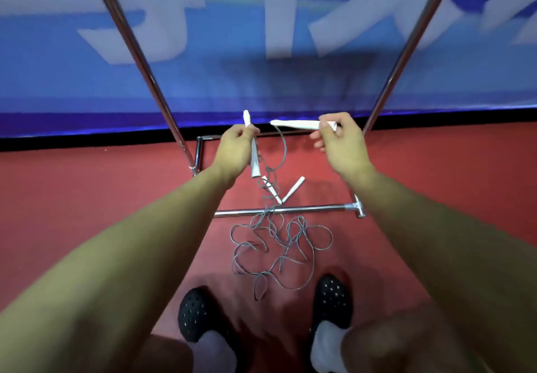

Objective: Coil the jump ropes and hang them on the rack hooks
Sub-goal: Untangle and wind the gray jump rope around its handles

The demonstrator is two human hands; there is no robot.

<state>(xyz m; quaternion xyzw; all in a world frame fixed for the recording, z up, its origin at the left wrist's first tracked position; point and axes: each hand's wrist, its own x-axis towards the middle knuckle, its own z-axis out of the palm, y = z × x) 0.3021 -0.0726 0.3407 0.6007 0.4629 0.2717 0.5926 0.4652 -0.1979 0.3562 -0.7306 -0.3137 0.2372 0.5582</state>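
My left hand (236,147) grips a white jump-rope handle (252,143) held nearly upright. My right hand (338,138) pinches a second white handle (296,124) lying level and pointing left. Thin grey cord (283,151) hangs from both handles down to a tangled pile of grey rope (279,250) on the red floor. Two more white handles (293,189) lie on the floor under my hands, beside the cord. The metal rack's two uprights (139,61) rise left and right; its base bar (290,210) crosses over the rope. No hooks are in view.
A blue banner with white lettering (261,38) hangs behind the rack. My two feet in black perforated shoes (200,314) and white socks stand just behind the rope pile. The rack's back base bar (203,138) lies by the wall.
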